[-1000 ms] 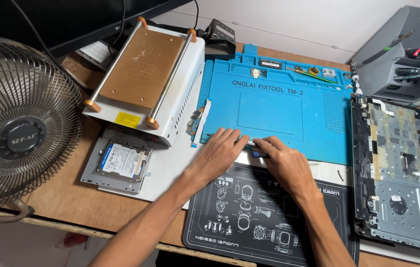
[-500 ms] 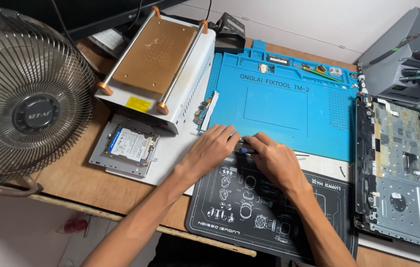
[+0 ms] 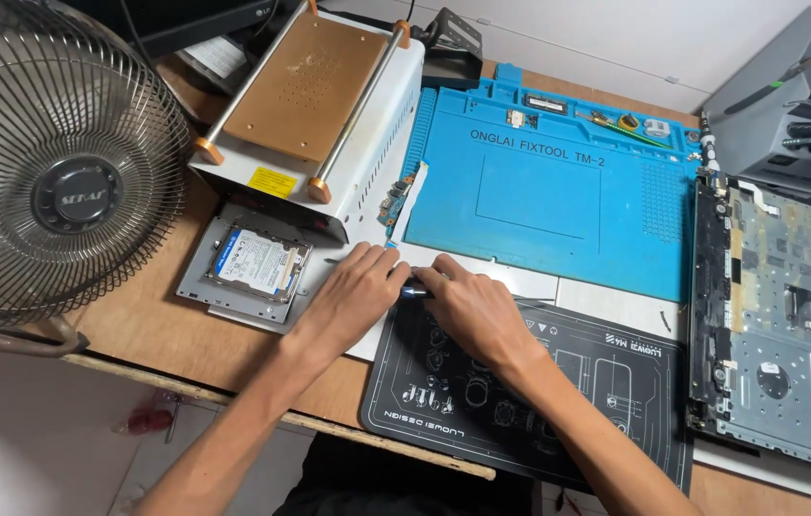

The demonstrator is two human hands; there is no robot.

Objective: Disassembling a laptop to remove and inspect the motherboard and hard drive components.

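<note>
Both hands are meeting at the near edge of a pale flat panel (image 3: 491, 277) lying between the black printed mat (image 3: 558, 401) and the blue silicone work mat (image 3: 558, 191). The left hand (image 3: 353, 296) is pressing flat, fingers spread and lying on the panel's left end, while the right hand (image 3: 472, 306) is curling narrow around a small blue-tipped tool (image 3: 415, 291), its point sitting just where the two hands touch; what exactly the tip is working on is hidden under the fingers. To do this well, the flat hand should be pinning the panel so it is not sliding, and the tool should be kept low and steady, with light pressure rather than prying force. Left of the hands a hard drive (image 3: 257, 263) is resting in its metal tray, a white heating machine with a brown plate (image 3: 305, 86) is standing beyond it, and a desk fan (image 3: 57, 162) is sitting at far left. An opened laptop chassis (image 3: 773, 315) is lying at right.
</note>
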